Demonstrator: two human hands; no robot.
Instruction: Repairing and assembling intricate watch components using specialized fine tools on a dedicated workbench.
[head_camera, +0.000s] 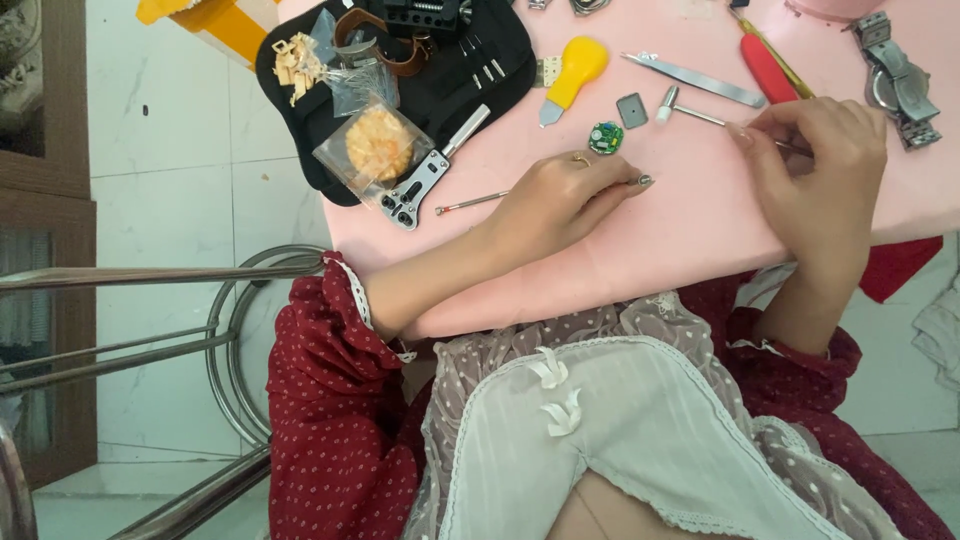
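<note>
Fingers of the right hand (820, 165) pinch one small hammer (690, 110). One green watch movement (605, 137) lies just beyond the left hand (560, 200), whose fingers press flat on the desk (680, 230)

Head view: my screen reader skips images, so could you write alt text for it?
A person's left hand rests on a pink table beside a small round green watch movement, while the right hand pinches a small hammer. Watch repair tools lie around.
</note>
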